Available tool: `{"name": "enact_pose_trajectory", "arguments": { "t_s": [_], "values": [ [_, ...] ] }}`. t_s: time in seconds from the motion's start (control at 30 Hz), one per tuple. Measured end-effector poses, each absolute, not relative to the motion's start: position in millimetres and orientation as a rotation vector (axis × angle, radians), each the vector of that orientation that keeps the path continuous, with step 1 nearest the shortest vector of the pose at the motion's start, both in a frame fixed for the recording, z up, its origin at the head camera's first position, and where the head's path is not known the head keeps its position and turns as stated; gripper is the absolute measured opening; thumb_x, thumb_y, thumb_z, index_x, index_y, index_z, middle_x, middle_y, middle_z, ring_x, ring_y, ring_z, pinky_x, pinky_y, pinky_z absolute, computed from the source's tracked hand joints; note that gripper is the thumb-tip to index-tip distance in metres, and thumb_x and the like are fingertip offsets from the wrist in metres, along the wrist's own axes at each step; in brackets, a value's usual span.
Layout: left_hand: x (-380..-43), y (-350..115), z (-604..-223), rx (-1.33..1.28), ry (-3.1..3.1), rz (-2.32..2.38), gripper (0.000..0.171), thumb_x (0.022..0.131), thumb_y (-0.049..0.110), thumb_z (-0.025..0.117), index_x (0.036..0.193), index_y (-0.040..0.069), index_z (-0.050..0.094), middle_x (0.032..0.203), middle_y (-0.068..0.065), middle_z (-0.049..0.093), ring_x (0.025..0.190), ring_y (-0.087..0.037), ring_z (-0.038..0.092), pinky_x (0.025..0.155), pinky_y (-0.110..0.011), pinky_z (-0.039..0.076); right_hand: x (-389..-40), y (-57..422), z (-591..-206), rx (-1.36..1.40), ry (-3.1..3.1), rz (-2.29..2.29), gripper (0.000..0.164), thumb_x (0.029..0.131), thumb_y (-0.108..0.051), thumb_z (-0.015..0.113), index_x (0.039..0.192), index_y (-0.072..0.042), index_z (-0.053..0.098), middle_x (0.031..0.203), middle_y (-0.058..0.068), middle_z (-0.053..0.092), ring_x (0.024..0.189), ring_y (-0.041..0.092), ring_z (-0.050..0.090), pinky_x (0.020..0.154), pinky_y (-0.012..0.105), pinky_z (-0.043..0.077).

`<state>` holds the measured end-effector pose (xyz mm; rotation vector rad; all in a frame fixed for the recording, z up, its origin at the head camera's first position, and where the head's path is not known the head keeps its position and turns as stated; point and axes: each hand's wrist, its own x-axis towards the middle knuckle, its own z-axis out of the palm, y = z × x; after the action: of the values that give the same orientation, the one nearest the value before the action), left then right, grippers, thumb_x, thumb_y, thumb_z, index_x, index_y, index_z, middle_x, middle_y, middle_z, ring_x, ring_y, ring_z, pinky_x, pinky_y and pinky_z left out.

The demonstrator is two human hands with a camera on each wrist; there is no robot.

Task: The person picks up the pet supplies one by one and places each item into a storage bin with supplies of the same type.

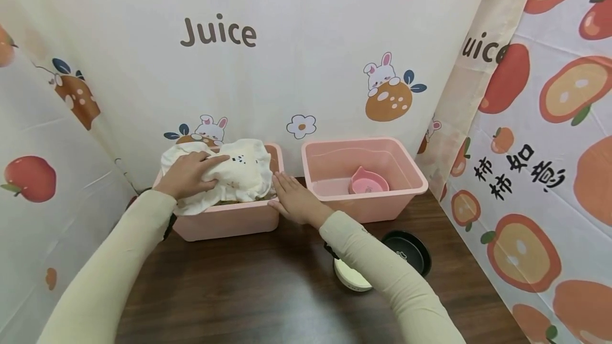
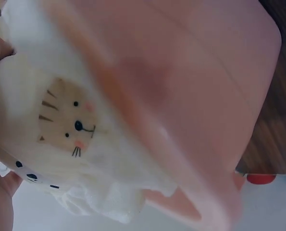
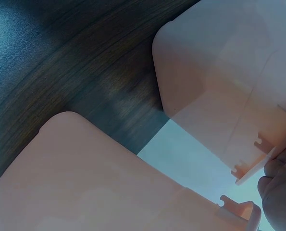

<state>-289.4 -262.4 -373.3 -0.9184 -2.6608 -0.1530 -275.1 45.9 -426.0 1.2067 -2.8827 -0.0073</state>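
Note:
A cream-white ruffled cloth (image 1: 245,169) printed with small animal faces lies heaped over the left pink bin (image 1: 229,224), part of it draping over the front rim. My left hand (image 1: 191,174) rests on the cloth's left part, index finger and thumb spread apart. In the left wrist view the cloth (image 2: 68,115), with a cat face on it, bulges between thumb and fingers; some fingers are out of sight. My right hand (image 1: 298,198) touches the left bin's right rim with straight fingers. The right wrist view catches only fingers (image 3: 277,185) beside that rim.
To the right stands a second pink bin (image 1: 368,208) with a pink pet bowl (image 1: 369,180) inside. A black bowl (image 1: 413,248) and a cream bowl (image 1: 353,277) sit on the dark wooden table (image 1: 268,291), partly behind my right forearm. Printed curtains (image 1: 306,68) surround the table.

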Motion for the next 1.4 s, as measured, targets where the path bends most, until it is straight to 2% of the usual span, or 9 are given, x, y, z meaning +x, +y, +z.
{"name": "enact_pose_trajectory", "arguments": {
  "t_s": [0.13, 0.4, 0.67, 0.9, 1.1, 1.4],
  "values": [
    [-291.8, -257.1, -380.2, -0.908, -2.704, -0.148, 0.057, 0.079, 0.020, 0.073, 0.134, 0.015, 0.056, 0.106, -0.017, 0.063, 0.091, -0.035, 0.059, 0.077, -0.053, 0.048, -273.7, 45.5, -423.9, 1.208, -2.878, -0.012, 0.071, 0.104, -0.047, 0.025, 0.151, 0.004, 0.012, 0.158, 0.021, 0.016, 0.147, 0.030, 0.010, 0.118, 0.040, 0.014],
    [-294.1, -247.5, -393.4, -0.819, -2.918, -0.171, 0.059, 0.084, 0.024, 0.071, 0.140, 0.018, 0.051, 0.124, -0.020, 0.058, 0.110, -0.038, 0.055, 0.095, -0.058, 0.042, -273.9, 44.5, -422.9, 1.205, -2.876, -0.018, 0.071, 0.103, -0.047, 0.026, 0.151, 0.005, 0.014, 0.157, 0.021, 0.016, 0.147, 0.030, 0.011, 0.119, 0.040, 0.014],
    [-294.2, -249.0, -405.8, -0.819, -2.974, -0.113, 0.066, 0.085, 0.031, 0.072, 0.144, 0.018, 0.046, 0.130, -0.023, 0.054, 0.115, -0.040, 0.053, 0.098, -0.059, 0.040, -275.4, 45.1, -422.9, 1.199, -2.876, -0.012, 0.071, 0.103, -0.047, 0.026, 0.151, 0.005, 0.016, 0.157, 0.020, 0.017, 0.147, 0.030, 0.012, 0.119, 0.038, 0.012],
    [-293.9, -243.9, -410.9, -0.748, -3.140, -0.130, 0.073, 0.088, 0.035, 0.068, 0.151, 0.020, 0.033, 0.144, -0.026, 0.042, 0.131, -0.044, 0.040, 0.106, -0.066, 0.026, -276.5, 46.6, -424.6, 1.217, -2.856, 0.011, 0.070, 0.104, -0.046, 0.027, 0.150, 0.006, 0.018, 0.156, 0.022, 0.019, 0.146, 0.032, 0.014, 0.118, 0.039, 0.014],
    [-292.7, -241.6, -412.3, -0.706, -3.232, -0.229, 0.073, 0.090, 0.037, 0.062, 0.152, 0.016, 0.029, 0.150, -0.028, 0.030, 0.138, -0.046, 0.025, 0.106, -0.070, 0.016, -276.3, 45.8, -425.6, 1.225, -2.852, 0.027, 0.069, 0.104, -0.045, 0.028, 0.149, 0.007, 0.020, 0.156, 0.022, 0.020, 0.146, 0.032, 0.014, 0.118, 0.040, 0.015],
    [-295.3, -246.0, -419.8, -0.660, -3.293, -0.317, 0.073, 0.093, 0.044, 0.053, 0.153, 0.015, 0.023, 0.154, -0.028, 0.019, 0.141, -0.049, 0.012, 0.107, -0.071, 0.011, -278.7, 45.8, -429.9, 1.216, -2.844, 0.039, 0.070, 0.103, -0.046, 0.028, 0.150, 0.006, 0.017, 0.156, 0.022, 0.019, 0.147, 0.031, 0.013, 0.119, 0.037, 0.010]
  ]
}}
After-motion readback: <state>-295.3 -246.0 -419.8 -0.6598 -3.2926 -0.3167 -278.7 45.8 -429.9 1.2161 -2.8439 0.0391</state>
